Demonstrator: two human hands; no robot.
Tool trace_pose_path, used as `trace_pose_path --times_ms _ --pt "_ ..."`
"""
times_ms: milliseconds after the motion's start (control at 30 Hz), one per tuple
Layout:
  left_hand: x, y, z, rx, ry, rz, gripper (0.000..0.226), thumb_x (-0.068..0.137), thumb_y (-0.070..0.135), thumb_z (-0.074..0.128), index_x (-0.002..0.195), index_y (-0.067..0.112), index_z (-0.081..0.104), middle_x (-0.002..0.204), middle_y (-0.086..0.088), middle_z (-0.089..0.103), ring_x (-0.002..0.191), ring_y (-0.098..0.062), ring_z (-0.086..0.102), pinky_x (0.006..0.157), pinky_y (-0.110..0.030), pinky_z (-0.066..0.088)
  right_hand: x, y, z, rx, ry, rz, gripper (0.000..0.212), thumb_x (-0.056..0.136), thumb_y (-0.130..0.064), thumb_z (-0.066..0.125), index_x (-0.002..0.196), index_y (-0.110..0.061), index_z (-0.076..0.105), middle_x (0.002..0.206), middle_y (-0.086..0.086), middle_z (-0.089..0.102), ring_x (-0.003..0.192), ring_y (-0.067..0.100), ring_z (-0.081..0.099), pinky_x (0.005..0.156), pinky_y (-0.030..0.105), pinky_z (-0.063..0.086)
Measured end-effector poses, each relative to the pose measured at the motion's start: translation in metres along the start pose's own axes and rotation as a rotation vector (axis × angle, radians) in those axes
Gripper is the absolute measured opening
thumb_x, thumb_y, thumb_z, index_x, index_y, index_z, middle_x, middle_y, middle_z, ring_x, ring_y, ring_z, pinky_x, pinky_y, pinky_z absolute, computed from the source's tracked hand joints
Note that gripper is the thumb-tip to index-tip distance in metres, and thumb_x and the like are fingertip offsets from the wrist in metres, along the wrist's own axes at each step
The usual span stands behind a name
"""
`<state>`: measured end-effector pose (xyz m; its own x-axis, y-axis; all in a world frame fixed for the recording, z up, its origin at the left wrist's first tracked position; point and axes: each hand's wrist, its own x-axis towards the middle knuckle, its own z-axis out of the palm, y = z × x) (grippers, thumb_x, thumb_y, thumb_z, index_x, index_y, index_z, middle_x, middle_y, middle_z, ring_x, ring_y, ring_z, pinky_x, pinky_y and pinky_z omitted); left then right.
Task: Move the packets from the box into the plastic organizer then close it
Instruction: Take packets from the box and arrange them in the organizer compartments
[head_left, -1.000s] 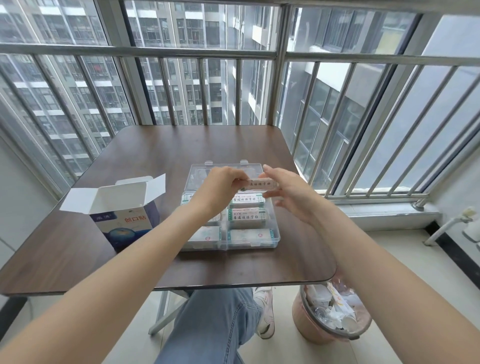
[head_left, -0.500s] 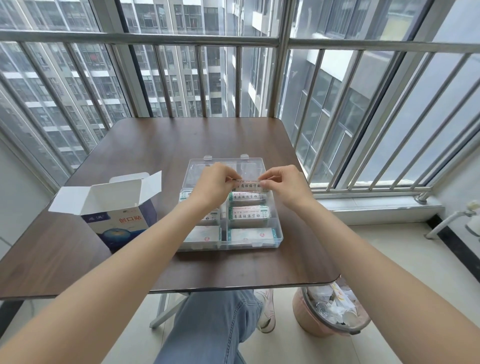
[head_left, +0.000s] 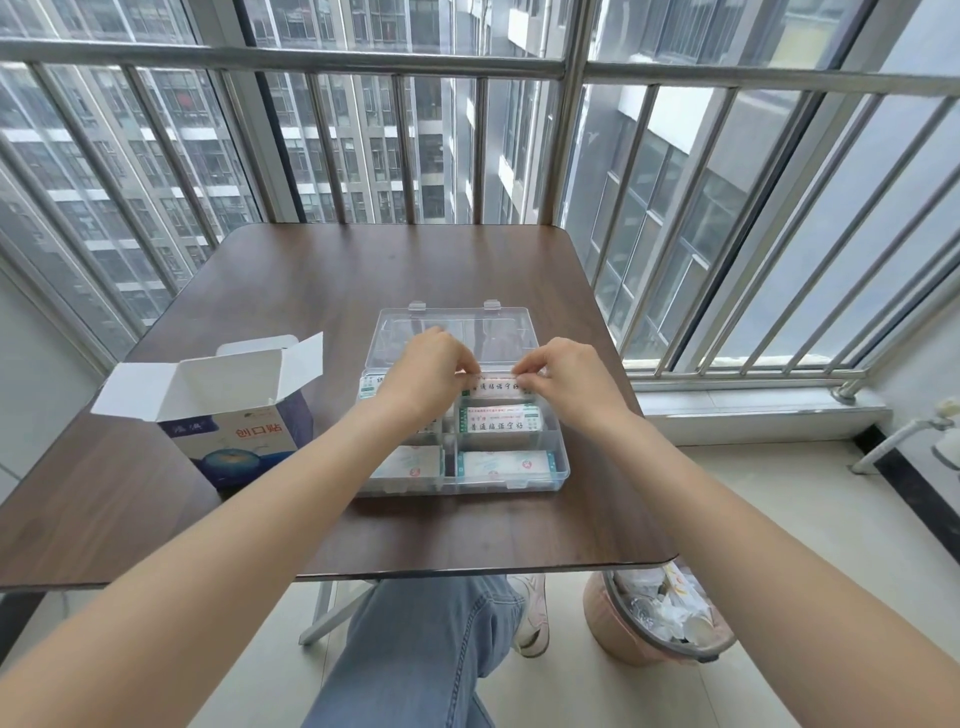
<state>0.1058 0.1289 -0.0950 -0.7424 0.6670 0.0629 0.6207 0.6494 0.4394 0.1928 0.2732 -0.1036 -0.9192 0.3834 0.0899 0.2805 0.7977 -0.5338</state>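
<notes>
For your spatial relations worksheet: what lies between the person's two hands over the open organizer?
In the head view, a packet spans the gap: the left hand pinches one end, the right hand the other, above the organizer.

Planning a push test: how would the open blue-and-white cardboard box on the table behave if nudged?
The open blue-and-white cardboard box probably slides easily, since thin card on the smooth brown wooden table looks light. Its raised flaps likely flex rather than resist. It stands upright with a broad base, so tipping seems unlikely from a low push.

Two bare hands (head_left: 434, 371) (head_left: 569, 379), one blue-and-white cardboard box (head_left: 236, 415), one clear plastic organizer (head_left: 561, 470), at least five printed white packets (head_left: 501, 421), one pink bin (head_left: 618, 631)
</notes>
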Motion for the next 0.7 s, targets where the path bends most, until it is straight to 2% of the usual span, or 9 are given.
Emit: trace_pose_path --times_ms 67,133,367,533,600,700 --pt "0.001 -0.003 0.001 0.052 -0.005 -0.003 0.018 0.087 0.018 0.066 0.103 0.015 0.072 0.095 -0.004 0.051 0.103 -0.025 0.052 0.09 -0.035 0.042 0.001 -0.001 0.0 -0.029 -0.018 -0.006 0.017 0.088 -0.018 0.063 0.103 -0.016 0.072 0.101 0.0 0.068 0.103 0.018 0.058 0.092 0.036 0.047" --pt "0.001 -0.003 0.002 0.099 -0.002 -0.017 0.019 0.087 0.021 0.066 0.104 0.016 0.071 0.103 -0.007 0.054 0.106 -0.027 0.052 0.093 -0.04 0.043 0.002 -0.003 0.001 -0.05 -0.03 -0.005 0.018 0.089 -0.019 0.062 0.104 -0.017 0.072 0.106 0.002 0.069 0.104 0.02 0.059 0.092 0.039 0.047" --pt "0.002 0.003 0.001 0.187 -0.014 -0.045 0.022 0.09 0.025 0.062 0.109 0.016 0.069 0.113 -0.009 0.055 0.112 -0.028 0.049 0.092 -0.039 0.042 0.004 -0.005 -0.001 -0.093 -0.065 0.004 0.014 0.089 -0.021 0.062 0.099 -0.018 0.072 0.104 0.002 0.068 0.101 0.02 0.06 0.09 0.039 0.048" --pt "-0.008 0.004 -0.006 0.09 0.045 -0.015 0.03 0.095 0.026 0.052 0.122 0.013 0.059 0.119 -0.01 0.052 0.113 -0.027 0.05 0.096 -0.04 0.042 0.0 -0.009 -0.013 0.005 -0.007 0.025 0.022 0.09 -0.031 0.061 0.102 -0.016 0.072 0.103 0.003 0.07 0.097 0.02 0.062 0.086 0.035 0.048" --pt "-0.015 0.005 -0.014 0.03 0.08 0.013 0.03 0.096 0.022 0.05 0.123 0.013 0.057 0.119 -0.01 0.052 0.111 -0.027 0.051 0.095 -0.039 0.042 -0.005 -0.017 -0.019 0.046 0.029 0.001 0.025 0.093 -0.034 0.056 0.1 -0.015 0.072 0.097 0.002 0.07 0.091 0.017 0.061 0.079 0.029 0.046" --pt "-0.029 0.008 -0.026 -0.065 0.208 0.088 0.026 0.094 0.015 0.051 0.118 0.011 0.059 0.113 -0.009 0.054 0.102 -0.025 0.056 0.091 -0.034 0.044 -0.017 -0.033 -0.024 0.093 0.067 -0.068 0.031 0.097 -0.033 0.05 0.071 -0.02 0.063 0.068 -0.006 0.057 0.066 0.008 0.051 0.061 0.026 0.033"
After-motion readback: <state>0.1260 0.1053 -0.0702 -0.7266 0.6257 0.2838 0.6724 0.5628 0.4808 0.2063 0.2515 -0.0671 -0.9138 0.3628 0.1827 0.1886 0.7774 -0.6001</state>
